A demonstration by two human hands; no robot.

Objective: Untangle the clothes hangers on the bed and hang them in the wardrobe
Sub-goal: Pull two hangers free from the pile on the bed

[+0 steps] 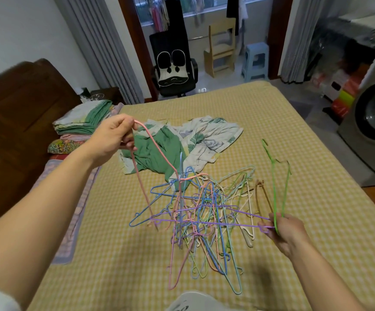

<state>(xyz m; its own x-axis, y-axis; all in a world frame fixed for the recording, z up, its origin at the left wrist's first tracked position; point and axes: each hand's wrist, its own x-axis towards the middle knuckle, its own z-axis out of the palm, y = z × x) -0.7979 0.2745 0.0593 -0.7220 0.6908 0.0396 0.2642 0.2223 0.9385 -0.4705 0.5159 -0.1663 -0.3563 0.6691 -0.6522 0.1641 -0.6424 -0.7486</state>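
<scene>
Left hand: my left hand (pixel 114 135) is raised over the left part of the bed, fingers curled round one end of the pink hanger (pixel 157 158).
Pink hanger: its long axis slopes from my left hand, up and far-left, down and right toward the heap, where its hook end looks caught among the others.
Right hand: my right hand (pixel 283 230) is low on the near right, pinching the green hanger (pixel 276 187) and one corner of the purple hanger (pixel 227 223) together.
Green hanger: stands nearly upright from my right fingers, hook at the far end, clear of the heap.
Purple hanger: runs almost level, leftward from my right hand through the tangle.
Tangle: the pile of hangers (pixel 204 221) lies on the yellow checked bed cover (pixel 294 131), between my two hands and nearer the right one.
Key relation: the snag sits below and right of my left hand, so I judge the pink one must be drawn up and far-left along its own length while my right hand holds steady.
Wardrobe: not in view; nothing hung yet that I can see.
</scene>
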